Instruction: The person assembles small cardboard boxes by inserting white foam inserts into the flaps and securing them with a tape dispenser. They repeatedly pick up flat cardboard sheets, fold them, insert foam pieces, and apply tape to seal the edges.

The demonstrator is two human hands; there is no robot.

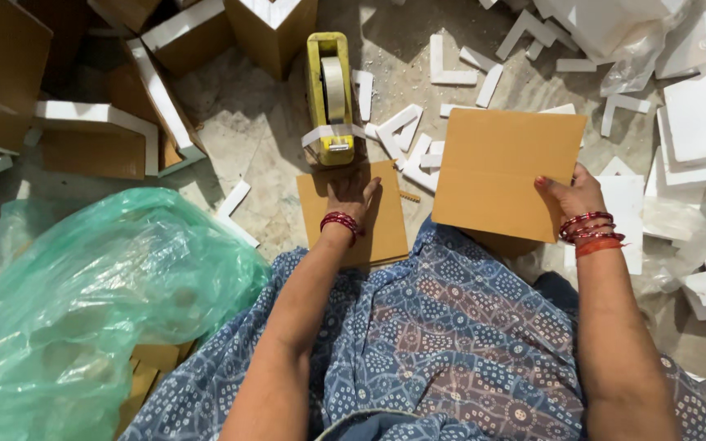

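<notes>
Head view: right hand (575,196) pinches the cardboard sheet (504,171) by its right edge; left hand (351,196) rests flat, open, on another cardboard piece (369,220).
Sheet probably light, stiff, creasable; edge grip suits.

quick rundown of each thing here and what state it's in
left hand: flat, pressing on the small cardboard sheet
right hand: gripping the folded cardboard by its edge
small cardboard sheet: lying flat on the floor
folded cardboard: held up, creased across
tape dispenser: loaded, tape end hanging free
green plastic bag: crumpled, partly filled
foam pieces: scattered loose
</notes>
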